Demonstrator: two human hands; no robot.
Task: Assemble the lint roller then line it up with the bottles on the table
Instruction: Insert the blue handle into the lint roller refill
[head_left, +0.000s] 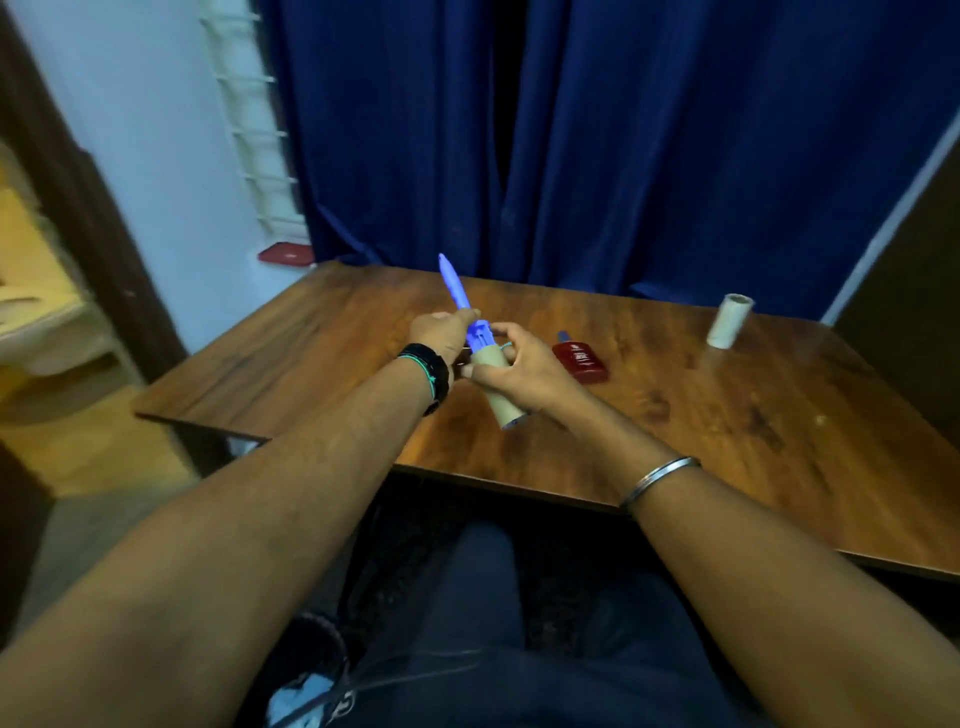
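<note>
My left hand (439, 327) pinches the stiff blue handle (456, 291); my right hand (514, 366) wraps the light cardboard roll (498, 397); squeeze gently, it could crush

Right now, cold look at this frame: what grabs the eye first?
The bright blue lint roller handle stands out first, raised at table centre: the left hand grips it while the right hand holds the beige cardboard roll on its lower end. Just right of the hands a flat red bottle lies on the wooden table, and a spare white roll sits near the far right edge.
</note>
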